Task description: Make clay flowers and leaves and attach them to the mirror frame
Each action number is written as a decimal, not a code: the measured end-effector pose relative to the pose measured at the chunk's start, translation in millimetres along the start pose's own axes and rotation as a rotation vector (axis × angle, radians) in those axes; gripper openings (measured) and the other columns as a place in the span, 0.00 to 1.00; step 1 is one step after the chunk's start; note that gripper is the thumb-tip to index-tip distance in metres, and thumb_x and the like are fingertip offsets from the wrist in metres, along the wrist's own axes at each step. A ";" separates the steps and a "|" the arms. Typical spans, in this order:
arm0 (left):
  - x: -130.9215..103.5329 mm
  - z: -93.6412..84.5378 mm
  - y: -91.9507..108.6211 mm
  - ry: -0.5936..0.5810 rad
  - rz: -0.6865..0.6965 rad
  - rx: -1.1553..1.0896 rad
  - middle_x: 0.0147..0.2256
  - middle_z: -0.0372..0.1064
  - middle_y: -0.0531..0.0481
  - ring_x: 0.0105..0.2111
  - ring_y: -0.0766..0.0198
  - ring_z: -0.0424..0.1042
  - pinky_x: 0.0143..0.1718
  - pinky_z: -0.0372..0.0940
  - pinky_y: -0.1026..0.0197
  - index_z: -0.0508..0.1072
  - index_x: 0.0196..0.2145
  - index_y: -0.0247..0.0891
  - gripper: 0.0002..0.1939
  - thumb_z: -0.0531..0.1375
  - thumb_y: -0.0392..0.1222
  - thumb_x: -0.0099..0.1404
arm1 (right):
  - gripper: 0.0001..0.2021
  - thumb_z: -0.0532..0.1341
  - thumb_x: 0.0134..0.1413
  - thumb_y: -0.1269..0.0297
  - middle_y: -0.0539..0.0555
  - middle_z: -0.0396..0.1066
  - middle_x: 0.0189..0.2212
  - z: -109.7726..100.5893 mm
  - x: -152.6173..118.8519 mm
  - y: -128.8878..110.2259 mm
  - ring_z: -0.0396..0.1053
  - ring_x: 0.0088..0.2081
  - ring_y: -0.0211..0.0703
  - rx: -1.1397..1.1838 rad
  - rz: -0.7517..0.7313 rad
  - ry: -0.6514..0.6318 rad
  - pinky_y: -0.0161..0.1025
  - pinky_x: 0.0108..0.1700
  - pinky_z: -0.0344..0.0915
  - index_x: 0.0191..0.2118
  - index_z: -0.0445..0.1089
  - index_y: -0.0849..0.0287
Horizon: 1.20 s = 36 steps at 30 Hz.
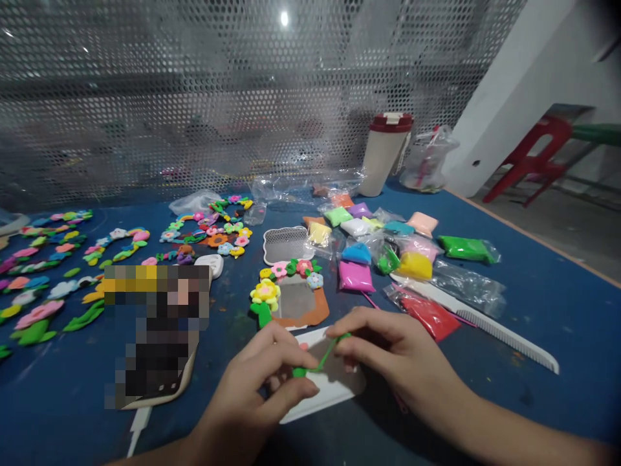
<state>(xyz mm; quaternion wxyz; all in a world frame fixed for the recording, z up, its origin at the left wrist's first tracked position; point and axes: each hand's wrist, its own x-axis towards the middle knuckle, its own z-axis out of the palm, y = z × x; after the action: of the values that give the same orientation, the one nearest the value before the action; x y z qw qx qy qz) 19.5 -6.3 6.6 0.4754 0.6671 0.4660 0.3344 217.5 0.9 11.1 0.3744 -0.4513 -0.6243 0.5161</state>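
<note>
Between my two hands stretches a thin strand of green modelling clay [326, 357]. My left hand [272, 375] is closed on a green lump at one end. The fingertips of my right hand [378, 343] pinch the other end. Beneath both hands lies a white flat board [315, 404], partly covered by them. Just beyond, a small mirror [297, 301] has a frame of brown clay, clay flowers and green leaves, with a yellow flower [265, 294] at its left. Behind it lies a plain white wavy-edged mirror [287, 244].
Several bagged clay packets [356, 275] and a white comb [504, 333] lie at the right. A phone [160, 349] with a charging cable [138, 427] is at the left, near clay flower pieces [41, 314]. At the back stand a tumbler [385, 155] and a perforated metal panel [194, 97].
</note>
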 end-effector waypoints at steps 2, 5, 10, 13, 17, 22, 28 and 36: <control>0.8 -0.3 2.0 0.013 -0.030 -0.017 0.25 0.63 0.55 0.22 0.71 0.62 0.22 0.57 0.70 0.74 0.23 0.39 0.01 0.63 0.35 0.48 | 0.03 0.66 0.47 0.67 0.46 0.70 0.24 0.3 -0.5 -0.8 0.65 0.27 0.34 0.003 -0.026 -0.006 0.30 0.28 0.60 0.27 0.72 0.58; -0.3 1.3 3.6 0.009 -0.176 -0.067 0.19 0.60 0.58 0.19 0.71 0.60 0.20 0.54 0.70 0.70 0.20 0.37 0.05 0.64 0.36 0.46 | 0.07 0.68 0.44 0.66 0.46 0.67 0.22 1.5 -1.4 -2.1 0.63 0.26 0.34 -0.054 -0.093 0.001 0.31 0.27 0.58 0.25 0.70 0.59; -3.1 5.7 0.3 -0.034 -0.294 -0.168 0.16 0.60 0.59 0.16 0.71 0.62 0.18 0.55 0.70 0.68 0.26 0.37 0.07 0.61 0.42 0.53 | 0.04 0.62 0.52 0.71 0.48 0.73 0.29 4.2 -1.8 -3.2 0.68 0.30 0.35 -0.080 -0.071 -0.062 0.31 0.31 0.62 0.35 0.71 0.57; -2.9 6.8 -0.2 -0.025 -0.325 -0.237 0.21 0.68 0.56 0.15 0.71 0.64 0.17 0.56 0.70 0.69 0.34 0.38 0.10 0.60 0.44 0.55 | 0.07 0.61 0.54 0.71 0.47 0.73 0.29 4.4 -2.2 -3.5 0.69 0.30 0.34 -0.042 -0.053 -0.097 0.29 0.30 0.62 0.39 0.69 0.57; -3.2 6.0 2.9 -0.064 -0.308 -0.164 0.16 0.65 0.56 0.14 0.72 0.62 0.17 0.55 0.70 0.69 0.26 0.35 0.07 0.59 0.42 0.54 | 0.06 0.57 0.58 0.70 0.49 0.73 0.29 3.1 -1.8 -3.4 0.70 0.31 0.34 -0.118 -0.104 -0.160 0.30 0.33 0.63 0.34 0.71 0.59; -4.9 5.8 4.4 -0.061 -0.385 -0.224 0.16 0.66 0.57 0.14 0.72 0.60 0.15 0.52 0.72 0.63 0.23 0.38 0.09 0.62 0.39 0.48 | 0.07 0.64 0.51 0.63 0.46 0.67 0.22 3.3 -2.9 -0.8 0.63 0.24 0.32 -0.203 -0.162 -0.132 0.28 0.25 0.59 0.28 0.68 0.61; -3.9 7.0 2.1 -0.026 -0.347 -0.223 0.15 0.63 0.59 0.15 0.73 0.61 0.18 0.54 0.72 0.62 0.25 0.37 0.09 0.62 0.39 0.50 | 0.02 0.61 0.53 0.69 0.48 0.70 0.26 4.7 -4.4 0.6 0.65 0.27 0.34 -0.258 -0.282 -0.118 0.30 0.30 0.62 0.30 0.69 0.60; -4.5 -3.3 3.2 -0.029 -0.160 -0.084 0.16 0.63 0.57 0.12 0.74 0.53 0.15 0.49 0.70 0.67 0.29 0.37 0.12 0.51 0.47 0.63 | 0.09 0.51 0.63 0.68 0.49 0.72 0.33 2.5 -6.6 1.1 0.68 0.32 0.33 -0.190 -0.205 -0.110 0.30 0.34 0.64 0.41 0.69 0.56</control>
<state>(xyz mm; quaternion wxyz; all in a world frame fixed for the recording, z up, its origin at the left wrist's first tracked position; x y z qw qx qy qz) 16.0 -9.8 10.7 0.5349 0.6121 0.4964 0.3047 217.4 -6.1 9.5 0.3459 -0.3894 -0.7329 0.4378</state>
